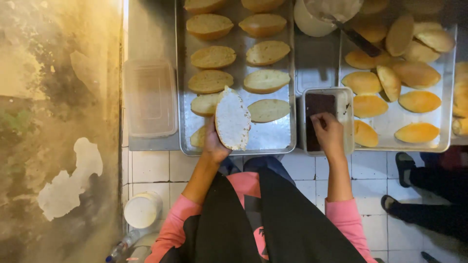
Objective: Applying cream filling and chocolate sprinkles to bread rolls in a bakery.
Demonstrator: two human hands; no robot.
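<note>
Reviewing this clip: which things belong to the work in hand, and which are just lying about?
In use:
- left hand holding a white-coated split bun half
- right hand reaching into the small rectangular tub of dark filling
- steel tray of cut bun halves
- steel tray of whole golden buns

Lying about:
- clear plastic lidded box
- white round tub on the floor
- plastic bottle

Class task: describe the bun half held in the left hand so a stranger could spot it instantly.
Find the left metal tray of split buns. At its near edge the left hand lifts one bun half. Unlike the bare halves lying flat, it is tilted up and coated white.
</note>
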